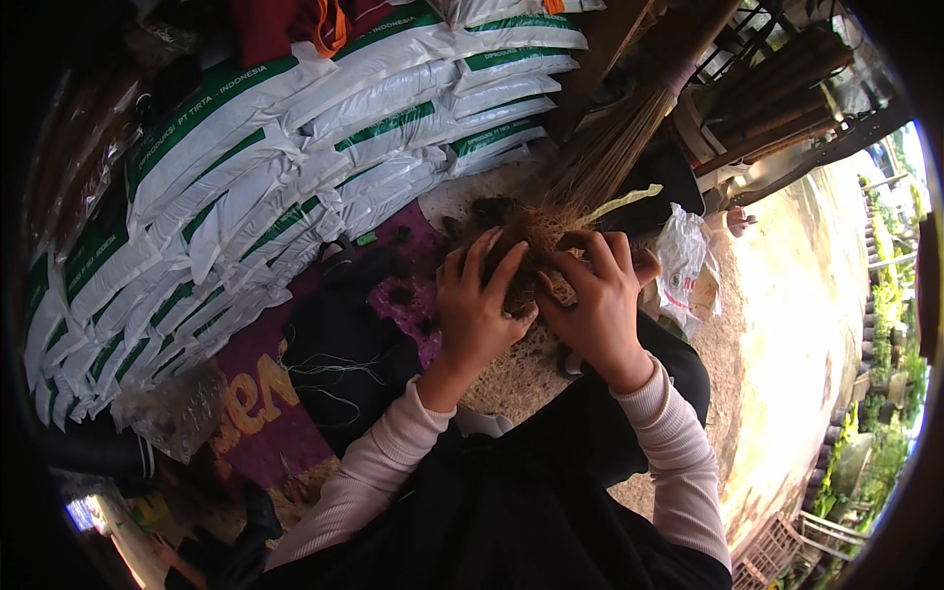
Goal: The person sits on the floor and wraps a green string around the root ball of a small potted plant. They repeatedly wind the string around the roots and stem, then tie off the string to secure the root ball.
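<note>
Between my hands is a brown clump of matted fibre (542, 227), with dark soil-like crumbs about it. My left hand (479, 306) grips its near left side, fingers spread and bent over it. On the other side, my right hand (596, 299) presses curled fingers and thumb into the fibre. A pale yellow-green strip (623, 200), perhaps a dry leaf, sticks out past the clump. The clump's underside is hidden by my fingers. Below lies a purple printed sheet (402, 295) strewn with dark clods.
White-and-green plastic sacks (295, 162) bearing print are stacked at left. A stick broom (619, 140) leans beyond the clump. A crumpled white bag (682, 273) lies at right. Black material (346, 332) with thin strings (332, 369) is left of me. Another person's hand (171, 554) shows at lower left.
</note>
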Demonstrator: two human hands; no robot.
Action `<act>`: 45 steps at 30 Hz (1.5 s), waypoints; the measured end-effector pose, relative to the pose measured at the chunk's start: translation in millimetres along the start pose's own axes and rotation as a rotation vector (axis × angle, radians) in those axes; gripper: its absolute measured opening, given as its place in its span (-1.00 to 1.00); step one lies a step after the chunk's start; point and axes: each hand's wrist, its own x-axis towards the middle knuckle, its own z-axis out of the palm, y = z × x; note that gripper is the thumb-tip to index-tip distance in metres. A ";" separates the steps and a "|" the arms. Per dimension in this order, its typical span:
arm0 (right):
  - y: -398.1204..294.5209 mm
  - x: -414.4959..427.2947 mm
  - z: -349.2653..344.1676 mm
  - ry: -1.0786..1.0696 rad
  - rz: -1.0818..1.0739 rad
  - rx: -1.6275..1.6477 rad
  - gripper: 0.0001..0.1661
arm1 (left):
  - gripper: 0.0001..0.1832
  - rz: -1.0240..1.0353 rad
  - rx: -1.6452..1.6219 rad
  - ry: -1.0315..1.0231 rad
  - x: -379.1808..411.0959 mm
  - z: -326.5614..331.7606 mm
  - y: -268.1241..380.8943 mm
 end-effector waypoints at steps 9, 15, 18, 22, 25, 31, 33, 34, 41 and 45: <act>-3.9 -3.6 10.2 -0.048 0.118 -0.058 -0.67 | -0.15 0.014 0.073 -0.037 -3.5 1.5 -1.7; 3.7 1.0 6.0 -0.164 0.197 0.051 -0.67 | -0.14 0.003 0.069 -0.042 -3.2 0.4 0.6; 10.3 0.7 6.3 -0.172 0.198 0.102 -0.69 | -0.14 0.001 0.062 -0.046 -2.0 -1.0 1.8; 1.5 2.9 -0.8 -0.112 0.151 0.052 -0.70 | -0.13 -0.007 0.064 -0.035 -1.3 -1.5 0.1; -3.7 5.5 -9.2 -0.114 0.152 0.051 -0.69 | -0.13 -0.015 0.059 -0.014 -1.1 -2.5 -2.0; 2.3 5.0 -9.5 0.069 0.056 0.101 -0.67 | -0.19 -0.016 0.049 -0.002 4.4 -9.6 1.7; -3.3 3.5 -7.7 0.076 0.015 0.073 -0.66 | -0.16 -0.014 0.042 0.006 3.9 -9.1 0.7; -5.0 2.8 -5.6 0.074 0.012 0.063 -0.65 | -0.14 -0.010 0.041 0.013 2.9 -7.5 -1.1; -6.6 1.0 2.7 0.061 -0.007 0.000 -0.63 | -0.12 -0.003 0.054 0.027 1.3 -6.2 -0.8; -10.2 3.1 2.6 0.047 0.017 -0.022 -0.64 | -0.13 0.003 0.057 0.037 0.8 -5.3 -1.7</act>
